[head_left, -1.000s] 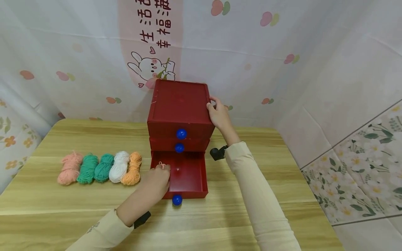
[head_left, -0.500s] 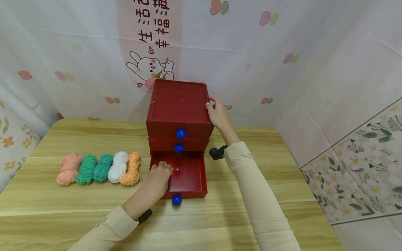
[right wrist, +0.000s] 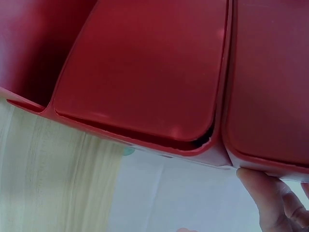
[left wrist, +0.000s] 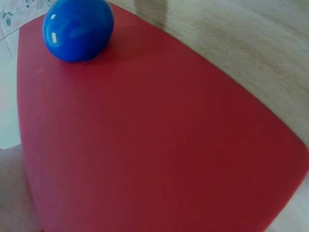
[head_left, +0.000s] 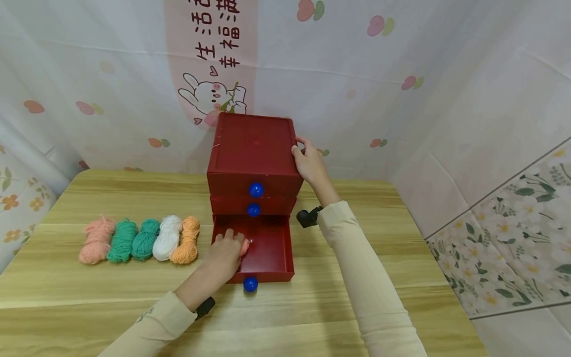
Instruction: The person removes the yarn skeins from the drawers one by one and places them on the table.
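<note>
A red drawer cabinet (head_left: 254,146) with blue ball knobs stands at the back of the table. Its bottom drawer (head_left: 269,250) is pulled out. Inside that drawer's left side, my left hand (head_left: 225,253) holds a pink skein of yarn (head_left: 245,246), partly hidden by the fingers. The left wrist view shows the drawer's red front (left wrist: 154,130) and blue knob (left wrist: 78,29), not the skein. My right hand (head_left: 310,161) rests against the cabinet's upper right edge. In the right wrist view, a finger (right wrist: 263,193) of it touches the cabinet's side.
Left of the cabinet lies a row of yarn skeins: pink (head_left: 97,240), green (head_left: 122,241), teal (head_left: 145,239), white (head_left: 168,238) and orange (head_left: 186,240). A printed curtain (head_left: 348,89) hangs behind the wooden table (head_left: 339,317).
Within the drawer, my left hand has shifted slightly right, and more of the pink skein shows beside it. The right hand stays at the cabinet's edge.
</note>
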`<state>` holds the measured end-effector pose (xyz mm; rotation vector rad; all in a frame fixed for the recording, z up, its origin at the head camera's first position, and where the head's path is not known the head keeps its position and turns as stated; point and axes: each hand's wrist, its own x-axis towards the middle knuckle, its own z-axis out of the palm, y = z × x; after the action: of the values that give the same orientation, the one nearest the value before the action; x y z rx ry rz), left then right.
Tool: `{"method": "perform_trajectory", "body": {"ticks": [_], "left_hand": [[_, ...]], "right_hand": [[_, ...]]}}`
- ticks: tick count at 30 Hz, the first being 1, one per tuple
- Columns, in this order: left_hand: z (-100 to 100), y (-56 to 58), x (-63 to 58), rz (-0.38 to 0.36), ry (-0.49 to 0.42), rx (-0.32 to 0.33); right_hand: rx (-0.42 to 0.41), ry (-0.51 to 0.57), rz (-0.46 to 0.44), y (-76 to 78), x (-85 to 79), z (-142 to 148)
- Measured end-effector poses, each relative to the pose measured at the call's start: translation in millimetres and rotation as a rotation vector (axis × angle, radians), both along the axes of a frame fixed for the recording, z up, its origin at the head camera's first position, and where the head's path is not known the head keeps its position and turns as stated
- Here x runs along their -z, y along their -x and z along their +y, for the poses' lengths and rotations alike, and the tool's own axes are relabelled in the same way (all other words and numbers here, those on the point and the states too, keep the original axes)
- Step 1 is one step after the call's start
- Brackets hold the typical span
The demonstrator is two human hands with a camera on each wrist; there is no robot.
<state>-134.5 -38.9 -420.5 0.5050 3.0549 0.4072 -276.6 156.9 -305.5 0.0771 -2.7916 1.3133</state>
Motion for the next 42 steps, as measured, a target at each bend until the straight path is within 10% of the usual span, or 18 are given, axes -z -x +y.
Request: {"method": "perform_trajectory", "body": {"ticks": [14,27,42], "left_hand": [[-5,2.9,4.3,0.008,-0.036,0.014],[-14,-5.0,-16.2,0.020,-0.371,-0.045],[-79,-23.5,-40.2,0.157,-0.565,-0.172]], "right_hand": [[0.002,0.005,-0.006,0.0,-0.6,-1],[0.012,0.003,-0.014,-0.8,-1.8,-1],[0.006,0.006,-0.009,-1.8,-1.5,-1]]}}
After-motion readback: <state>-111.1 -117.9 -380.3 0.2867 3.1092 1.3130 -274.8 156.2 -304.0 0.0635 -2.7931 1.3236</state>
